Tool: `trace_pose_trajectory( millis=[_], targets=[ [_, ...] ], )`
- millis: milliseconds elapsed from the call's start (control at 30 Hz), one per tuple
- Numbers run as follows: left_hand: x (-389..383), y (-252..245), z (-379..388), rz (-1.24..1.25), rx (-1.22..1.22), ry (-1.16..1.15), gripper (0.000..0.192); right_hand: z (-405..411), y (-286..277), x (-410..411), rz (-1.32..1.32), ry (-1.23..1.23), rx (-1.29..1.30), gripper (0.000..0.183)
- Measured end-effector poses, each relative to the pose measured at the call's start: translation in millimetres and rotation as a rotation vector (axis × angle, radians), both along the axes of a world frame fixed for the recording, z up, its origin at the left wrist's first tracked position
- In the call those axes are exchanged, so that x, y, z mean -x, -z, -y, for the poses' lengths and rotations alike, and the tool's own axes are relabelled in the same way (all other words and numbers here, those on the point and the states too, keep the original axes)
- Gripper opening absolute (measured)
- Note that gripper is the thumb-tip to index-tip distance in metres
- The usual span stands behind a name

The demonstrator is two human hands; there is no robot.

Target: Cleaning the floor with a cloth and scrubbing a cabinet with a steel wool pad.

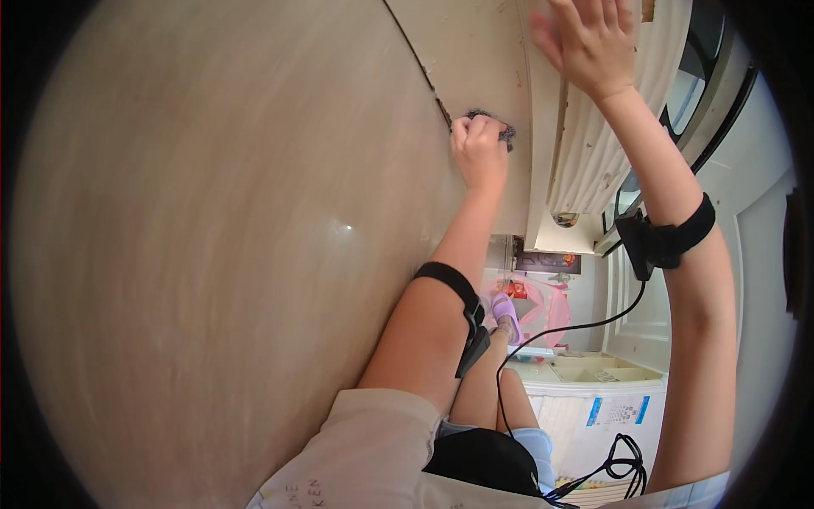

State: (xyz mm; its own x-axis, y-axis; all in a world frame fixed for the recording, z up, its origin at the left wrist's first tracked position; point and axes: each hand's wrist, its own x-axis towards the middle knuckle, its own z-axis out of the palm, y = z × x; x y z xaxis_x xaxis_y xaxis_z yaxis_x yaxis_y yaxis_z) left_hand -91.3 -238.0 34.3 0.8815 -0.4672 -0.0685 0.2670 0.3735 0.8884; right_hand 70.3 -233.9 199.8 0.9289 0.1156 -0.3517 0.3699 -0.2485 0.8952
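Observation:
My left hand (pixel 478 149) grips a grey steel wool scrubber (pixel 507 133) and presses it against a cream panel (pixel 474 57). The scrubber's edges stick out past my fingers; the rest is hidden under them. Close beside it runs a dark gap (pixel 423 69) between the panel and a glossy beige wall surface (pixel 222 191). My right hand (pixel 594 48) is raised at the upper right, in front of fluted cream trim (pixel 591 153). Its thumb is apart and blurred, the fingertips are cut off by the frame's edge, and I see nothing held. Whether it touches the trim I cannot tell.
Black straps with small devices circle both forearms; a black cable (pixel 572 329) hangs from the right device (pixel 642 245). Chips mark the trim. Beyond lie a purple slipper (pixel 505 312) on a foot, a pink mesh item (pixel 547 302), shelves (pixel 591 369) and a white door (pixel 648 305).

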Motion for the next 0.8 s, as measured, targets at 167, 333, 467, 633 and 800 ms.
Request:
trace_pose_trajectory(
  millis=[167, 333, 467, 633, 800],
  targets=[
    [-87.5, -34.7, -5.6, -0.084, 0.103, -0.31, 0.025, -0.7, -9.9, 2.6, -0.009, -0.001, -0.01, 0.055],
    [-53.4, -31.2, -9.9, -0.063, 0.081, -0.222, 0.023, -1.8, -9.5, -0.7, 0.003, 0.001, -0.012, 0.053],
    [-34.5, -27.9, -8.1, -0.052, 0.075, -0.11, 0.024, 1.2, -4.7, 4.3, 0.004, 0.009, 0.0, 0.055],
    [-59.5, -37.7, -4.2, -0.142, 0.11, -0.267, 0.024, 5.7, -9.1, -1.1, 0.006, -0.124, -0.045, 0.053],
    [-55.6, -34.0, -5.3, -0.101, 0.111, -0.193, 0.024, -2.3, -10.8, 0.3, -0.015, 0.003, -0.026, 0.052]
  ],
)
